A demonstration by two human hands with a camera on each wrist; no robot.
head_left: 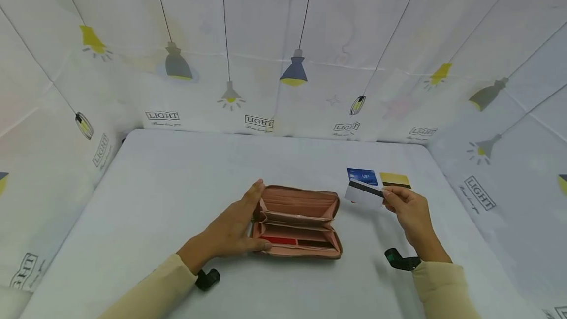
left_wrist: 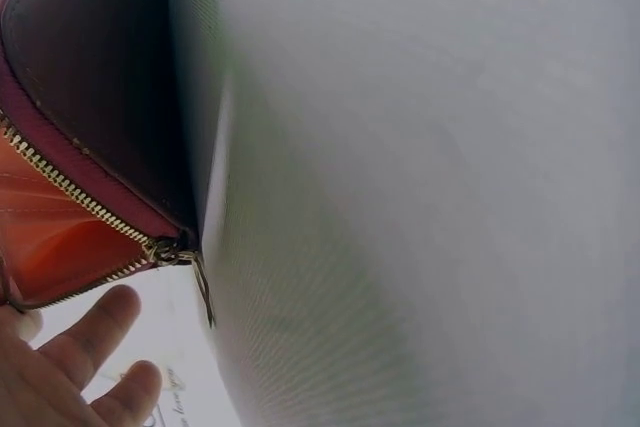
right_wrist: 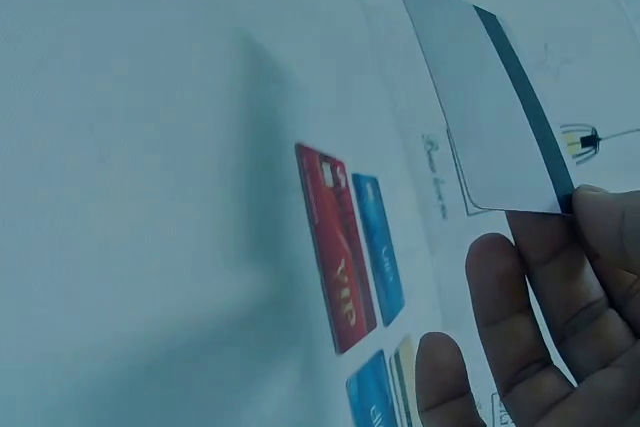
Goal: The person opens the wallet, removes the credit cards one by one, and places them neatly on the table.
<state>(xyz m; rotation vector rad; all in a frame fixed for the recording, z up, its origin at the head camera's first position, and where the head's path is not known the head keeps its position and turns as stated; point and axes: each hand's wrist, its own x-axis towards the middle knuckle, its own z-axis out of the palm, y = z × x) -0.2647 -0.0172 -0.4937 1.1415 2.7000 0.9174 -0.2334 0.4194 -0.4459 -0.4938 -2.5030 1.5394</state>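
Note:
A pink zip wallet (head_left: 299,219) lies spread open on the table, a red card (head_left: 278,240) and a dark card (head_left: 315,244) in its lower pocket. My left hand (head_left: 232,225) holds the wallet's left side, thumb on the lower edge, fingers at the upper flap. In the left wrist view, the gold zipper (left_wrist: 80,187) shows close by. To the right, my right hand (head_left: 409,210) pinches a white card with a black stripe (right_wrist: 490,112) by one corner, above the table. Behind it lie a blue VIP card (head_left: 363,176), a yellow striped card (head_left: 396,179) and a red VIP card (right_wrist: 337,247).
A white cloth printed with lamps (head_left: 293,70) and lettering stands around the table (head_left: 208,161) at the back and sides. Small dark cameras are worn on the left wrist (head_left: 207,279) and right wrist (head_left: 400,260).

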